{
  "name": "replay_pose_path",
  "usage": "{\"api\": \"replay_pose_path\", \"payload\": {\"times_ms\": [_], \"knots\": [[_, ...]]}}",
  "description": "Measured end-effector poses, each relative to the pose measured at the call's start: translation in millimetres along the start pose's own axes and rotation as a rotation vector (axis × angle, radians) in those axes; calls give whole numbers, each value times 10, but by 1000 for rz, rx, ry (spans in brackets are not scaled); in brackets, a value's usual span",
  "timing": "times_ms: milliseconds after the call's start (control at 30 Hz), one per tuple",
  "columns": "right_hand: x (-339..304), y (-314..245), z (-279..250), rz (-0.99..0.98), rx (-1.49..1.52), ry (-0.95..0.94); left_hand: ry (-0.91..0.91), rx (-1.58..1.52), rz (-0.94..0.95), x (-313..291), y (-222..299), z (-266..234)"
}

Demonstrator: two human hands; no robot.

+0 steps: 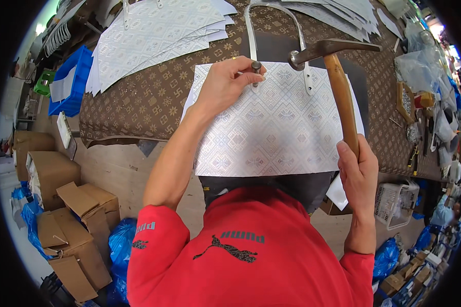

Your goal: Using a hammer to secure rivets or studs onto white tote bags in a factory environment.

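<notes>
A silvery white sheet with a diamond pattern (271, 130) lies at the table's near edge and overhangs it. A looped white bag strap (250, 33) reaches onto its far edge, with metal studs on the right end tab (308, 82). My left hand (223, 87) pinches a short metal rivet setter (256, 67), upright over the strap's left end tab, mostly hidden. Around the wooden handle of a hammer (341, 94) my right hand (361, 171) is closed. The hammer's metal head is raised above the sheet, near the strap's right end.
Stacks of similar patterned sheets (153, 38) lie at the back left and back right of the brown patterned tablecloth (230, 43). A small tray of metal bits (405, 102) sits at the right. Cardboard boxes (79, 240) and a blue crate (77, 77) stand to the left.
</notes>
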State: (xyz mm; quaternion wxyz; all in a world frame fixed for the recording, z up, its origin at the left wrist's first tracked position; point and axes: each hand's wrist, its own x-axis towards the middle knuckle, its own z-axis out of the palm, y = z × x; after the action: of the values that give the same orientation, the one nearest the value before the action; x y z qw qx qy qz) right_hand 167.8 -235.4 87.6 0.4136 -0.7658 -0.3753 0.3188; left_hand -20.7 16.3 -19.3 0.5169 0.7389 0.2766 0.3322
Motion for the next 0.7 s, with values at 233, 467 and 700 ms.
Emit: {"api": "replay_pose_path", "payload": {"times_ms": [233,467,700], "knots": [[-198,-348,-23,-155,130,192,20,83,46,-52,63,37],[273,15,2,-518,-364,-78,-23,110,40,-20,97,84],[-28,-100,-412,-130,118,152,23,-46,-9,287,258,453]]}}
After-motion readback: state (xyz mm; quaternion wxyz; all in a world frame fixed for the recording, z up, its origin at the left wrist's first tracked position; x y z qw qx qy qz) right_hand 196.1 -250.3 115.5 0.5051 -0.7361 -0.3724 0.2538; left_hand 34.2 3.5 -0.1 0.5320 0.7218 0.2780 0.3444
